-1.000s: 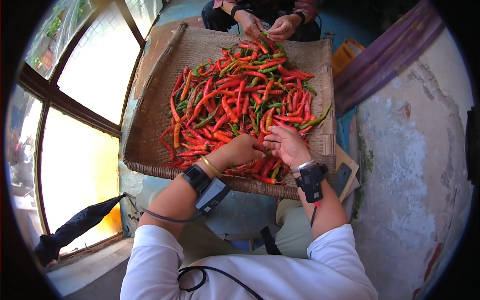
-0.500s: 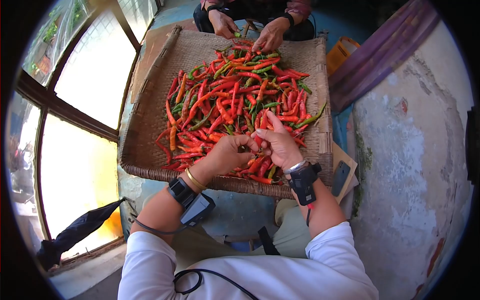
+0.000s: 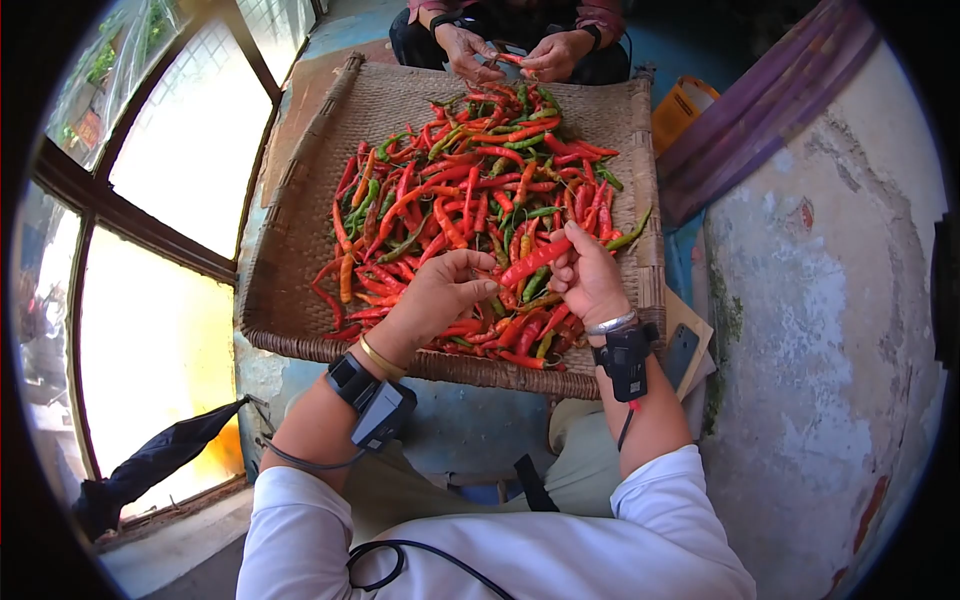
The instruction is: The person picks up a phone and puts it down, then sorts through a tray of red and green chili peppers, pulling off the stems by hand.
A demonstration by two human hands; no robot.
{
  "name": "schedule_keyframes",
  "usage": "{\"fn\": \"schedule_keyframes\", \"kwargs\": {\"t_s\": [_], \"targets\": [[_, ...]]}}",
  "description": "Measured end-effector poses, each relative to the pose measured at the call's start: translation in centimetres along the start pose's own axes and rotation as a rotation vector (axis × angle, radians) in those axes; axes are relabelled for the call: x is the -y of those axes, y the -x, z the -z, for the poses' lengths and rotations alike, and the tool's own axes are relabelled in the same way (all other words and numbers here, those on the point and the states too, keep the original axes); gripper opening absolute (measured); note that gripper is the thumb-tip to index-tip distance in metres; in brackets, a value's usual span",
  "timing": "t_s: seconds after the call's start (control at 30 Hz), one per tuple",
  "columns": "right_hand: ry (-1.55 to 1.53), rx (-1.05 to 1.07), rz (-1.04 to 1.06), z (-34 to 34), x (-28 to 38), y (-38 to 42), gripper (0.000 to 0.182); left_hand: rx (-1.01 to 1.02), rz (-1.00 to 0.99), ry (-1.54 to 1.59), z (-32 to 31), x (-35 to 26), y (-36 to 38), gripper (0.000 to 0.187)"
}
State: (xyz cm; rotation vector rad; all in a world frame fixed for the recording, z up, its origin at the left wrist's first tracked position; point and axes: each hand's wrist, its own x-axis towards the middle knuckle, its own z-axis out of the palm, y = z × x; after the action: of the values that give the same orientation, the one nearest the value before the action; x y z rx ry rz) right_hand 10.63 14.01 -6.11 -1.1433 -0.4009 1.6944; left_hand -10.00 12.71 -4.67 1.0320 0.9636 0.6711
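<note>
Nearest the viewer, two forearms in white sleeves (image 3: 660,520), each with a black wrist device, extend over the near rim of a woven tray (image 3: 300,250). The right hand (image 3: 590,280) pinches the upper end of a single red chili (image 3: 532,262) between thumb and fingers; the pod slants down and to the left, and its lower end meets the curled fingertips of the left hand (image 3: 440,295), which close on it. Both hands hover just above the near edge of the chili heap (image 3: 470,190), a mixed spread of red, orange and green pods that covers the tray beyond and beside the hands. To the right of the right wrist, a dark phone (image 3: 684,352) lies just outside the tray. Beyond the heap, at the far rim, another person's hands (image 3: 520,55) are drawn together on a red chili.
</note>
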Motion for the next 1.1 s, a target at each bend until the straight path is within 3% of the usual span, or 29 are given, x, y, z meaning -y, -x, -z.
{"fn": "schedule_keyframes", "kwargs": {"t_s": [0.23,0.3,0.43,0.53,0.7,1.1], "targets": [[-0.385,0.036,0.309,1.5,1.8,-0.9,0.019,-0.11,-0.004,0.36,1.0,-0.4,-0.1,0.007],[-0.282,-0.034,0.16,1.3,1.9,-0.6,0.02,-0.115,-0.005,0.439,1.2,-0.3,-0.3,0.008],[0.11,0.321,0.023,-1.0,0.1,0.9,0.03,-0.115,-0.004,0.583,1.4,-0.2,-0.5,0.009],[0.371,0.432,0.036,-3.1,-1.1,2.1,0.032,-0.098,-0.044,0.658,1.3,-0.1,-0.6,0.009],[0.371,0.552,-0.07,-3.2,-2.2,2.0,0.027,-0.029,-0.077,0.786,1.3,0.2,-0.9,0.006],[0.376,0.552,-0.141,-2.7,-1.1,2.5,0.033,-0.208,-0.125,0.671,1.6,0.3,-1.0,0.01]]}}
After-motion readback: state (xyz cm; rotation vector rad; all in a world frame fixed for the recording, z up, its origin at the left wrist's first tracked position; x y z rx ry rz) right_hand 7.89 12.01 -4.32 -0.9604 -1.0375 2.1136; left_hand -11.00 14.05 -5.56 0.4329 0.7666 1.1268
